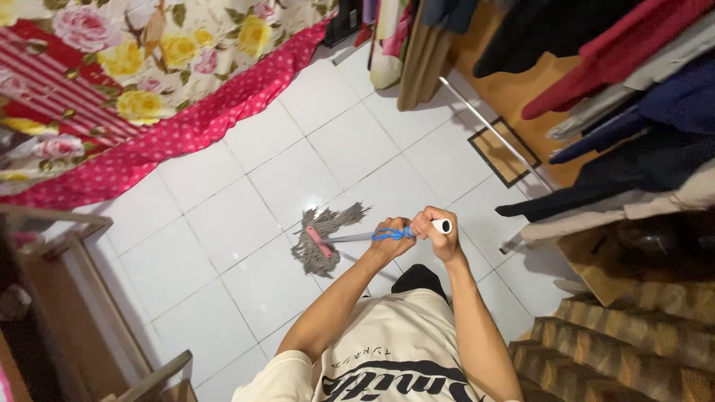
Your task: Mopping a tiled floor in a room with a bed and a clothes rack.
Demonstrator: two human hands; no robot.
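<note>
I look down at a string mop on a white tiled floor (246,216). Its grey stringy head (322,237) with a pink clamp lies spread on the tiles in front of me. The metal handle (356,237) runs from the head up to my hands, with a blue cord loop near the top. My left hand (390,234) grips the handle lower down, by the blue loop. My right hand (434,229) is closed around the white top end of the handle.
A floral bedspread with a pink dotted border (141,97) drapes onto the floor at the left. Hanging clothes (625,89) fill the right side above a wooden wardrobe base. Carpeted steps (618,342) sit at lower right. A wooden frame (67,298) stands at lower left.
</note>
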